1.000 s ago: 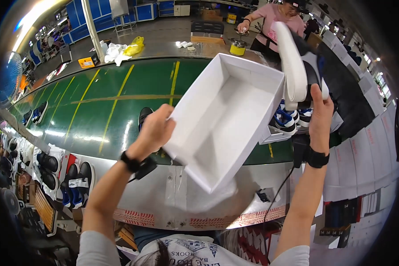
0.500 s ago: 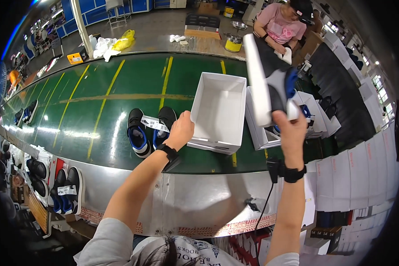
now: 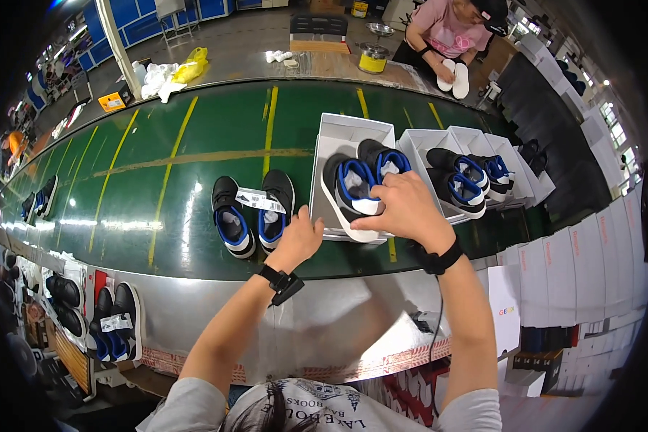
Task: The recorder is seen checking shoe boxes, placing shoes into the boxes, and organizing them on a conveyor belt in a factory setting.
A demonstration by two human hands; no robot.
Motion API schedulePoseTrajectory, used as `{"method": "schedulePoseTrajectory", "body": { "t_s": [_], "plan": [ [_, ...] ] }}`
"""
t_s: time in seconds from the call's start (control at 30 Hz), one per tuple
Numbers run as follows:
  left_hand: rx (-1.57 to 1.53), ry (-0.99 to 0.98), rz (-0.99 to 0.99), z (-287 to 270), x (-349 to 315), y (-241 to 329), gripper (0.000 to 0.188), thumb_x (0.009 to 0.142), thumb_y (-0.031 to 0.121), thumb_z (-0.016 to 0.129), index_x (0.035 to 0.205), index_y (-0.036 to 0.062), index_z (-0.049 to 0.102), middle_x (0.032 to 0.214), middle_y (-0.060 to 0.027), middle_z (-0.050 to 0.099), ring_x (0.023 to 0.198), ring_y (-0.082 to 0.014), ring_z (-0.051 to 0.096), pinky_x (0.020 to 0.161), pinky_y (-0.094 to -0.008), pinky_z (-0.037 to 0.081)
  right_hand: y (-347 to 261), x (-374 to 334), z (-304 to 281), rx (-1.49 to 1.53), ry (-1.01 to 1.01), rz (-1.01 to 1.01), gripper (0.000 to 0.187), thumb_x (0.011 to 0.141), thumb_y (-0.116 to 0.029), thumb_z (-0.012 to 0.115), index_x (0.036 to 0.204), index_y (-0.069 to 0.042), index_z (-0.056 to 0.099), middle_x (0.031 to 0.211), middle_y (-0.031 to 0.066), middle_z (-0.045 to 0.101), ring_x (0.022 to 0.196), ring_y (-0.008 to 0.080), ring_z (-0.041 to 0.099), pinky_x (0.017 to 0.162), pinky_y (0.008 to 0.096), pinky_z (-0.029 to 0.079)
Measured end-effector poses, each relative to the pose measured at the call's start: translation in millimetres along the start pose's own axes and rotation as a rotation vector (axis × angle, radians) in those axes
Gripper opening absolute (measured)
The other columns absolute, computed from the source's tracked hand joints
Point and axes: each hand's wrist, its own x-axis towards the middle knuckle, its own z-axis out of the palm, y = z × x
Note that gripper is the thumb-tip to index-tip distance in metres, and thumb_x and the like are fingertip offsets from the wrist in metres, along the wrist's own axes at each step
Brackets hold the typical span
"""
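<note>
My right hand (image 3: 409,207) grips a pair of black sneakers (image 3: 338,176) by their heels. They have blue linings and white soles, with pale stuffing inside. The pair lies tilted over and partly within an open white shoebox (image 3: 356,127), its near shoe overlapping the box's near edge. By the box's left side is my left hand (image 3: 299,239), empty, thumb and fingers apart; whether it touches the box I cannot tell. Just left of that hand, another pair of black sneakers (image 3: 227,210) stands on the green belt, with a white printed tag (image 3: 258,199) lying across both shoes.
More open white boxes (image 3: 450,137) with sneakers stand to the right on the belt (image 3: 194,144). A metal ledge (image 3: 324,309) runs along the near side. Across the belt a person (image 3: 446,43) handles white-soled shoes. Tagged shoes (image 3: 115,320) hang at the lower left.
My right hand has swung the sneakers down and left from a raised position into the open box. My left hand has shifted slightly nearer to me along the box's side.
</note>
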Motion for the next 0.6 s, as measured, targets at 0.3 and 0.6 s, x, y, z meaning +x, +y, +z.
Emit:
{"method": "schedulePoseTrajectory", "body": {
  "t_s": [0.3, 0.6],
  "plan": [
    [-0.549, -0.128, -0.015, 51.2, 26.6, -33.7, 0.057, 0.101, 0.043, 0.040, 0.130, -0.0062, 0.041, 0.126, -0.0228, 0.049, 0.098, -0.0256, 0.059, 0.085, -0.0380, 0.054, 31.8, 22.1, 0.0, -0.113, -0.311, -0.043, 0.052, 0.068, -0.048, 0.077, 0.100, -0.009, 0.070, 0.103, 0.0106, 0.064, 0.106, 0.0295, 0.055, 0.100, 0.0467, 0.032],
    [0.548, 0.087, 0.144, -76.2, -54.5, 8.1, 0.049, 0.072, 0.044, 0.077, 0.099, 0.0068, 0.061, 0.094, -0.0197, 0.055, 0.094, -0.0375, 0.056, 0.080, -0.0439, 0.048, -178.7, -105.7, -142.7, 0.887, 0.165, -0.639, 0.027, 0.082, -0.011, 0.061, 0.106, 0.001, 0.063, 0.102, 0.0140, 0.062, 0.096, 0.0331, 0.061, 0.088, 0.0427, 0.049]
  ]
}}
